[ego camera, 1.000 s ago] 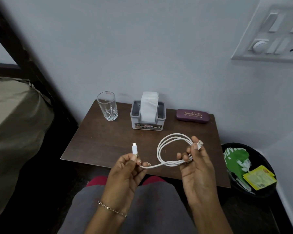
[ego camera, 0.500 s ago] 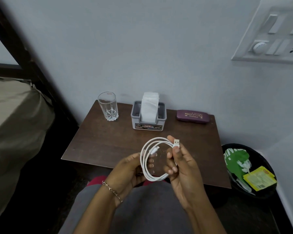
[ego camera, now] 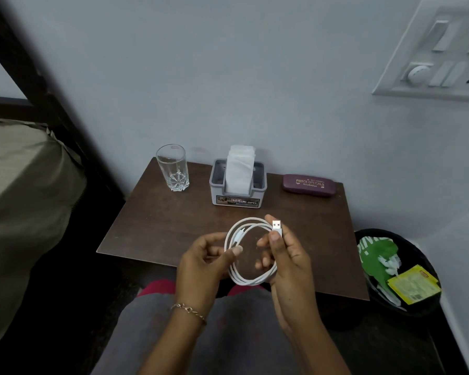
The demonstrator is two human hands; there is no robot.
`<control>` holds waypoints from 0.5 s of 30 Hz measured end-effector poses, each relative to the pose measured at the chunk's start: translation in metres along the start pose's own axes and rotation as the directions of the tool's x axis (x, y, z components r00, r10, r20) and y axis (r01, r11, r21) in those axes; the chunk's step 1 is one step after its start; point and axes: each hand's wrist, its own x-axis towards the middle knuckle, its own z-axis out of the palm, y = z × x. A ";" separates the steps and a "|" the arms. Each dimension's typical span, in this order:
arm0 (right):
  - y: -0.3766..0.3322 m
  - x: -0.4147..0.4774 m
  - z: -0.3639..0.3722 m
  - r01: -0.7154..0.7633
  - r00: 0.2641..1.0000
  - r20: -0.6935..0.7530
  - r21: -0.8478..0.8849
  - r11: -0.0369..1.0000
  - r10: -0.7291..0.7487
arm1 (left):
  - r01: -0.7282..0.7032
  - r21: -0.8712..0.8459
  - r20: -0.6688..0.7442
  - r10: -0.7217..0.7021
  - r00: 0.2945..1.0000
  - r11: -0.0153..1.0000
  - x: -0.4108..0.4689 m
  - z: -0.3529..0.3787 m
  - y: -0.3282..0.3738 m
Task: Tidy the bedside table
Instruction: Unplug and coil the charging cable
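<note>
Coiled cable (ego camera: 248,282) at table (ego camera: 173,226) near edge

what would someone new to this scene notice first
The white cable stands out, coiled into a loop and pinched by the left hand and right hand over the bedside table's near edge. Behind it, along the wall, stand a glass, a tissue holder and a maroon glasses case. A black bin holding wrappers sits on the floor at right.
</note>
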 end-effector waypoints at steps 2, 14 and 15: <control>0.001 -0.001 0.002 -0.001 1.000 0.002 0.020 1.000 0.001 | -0.067 0.104 -0.094 0.077 0.993 0.992 -0.001 0.002 -0.004; 0.013 0.004 -0.003 -0.035 0.997 -0.075 -0.032 0.999 0.033 | 0.420 -0.576 0.268 -0.324 0.908 0.702 -0.003 0.000 0.005; 0.015 0.006 -0.003 -0.048 0.995 -0.085 -0.032 0.998 0.045 | 0.458 -0.624 0.295 -0.352 0.888 0.633 -0.002 -0.002 0.004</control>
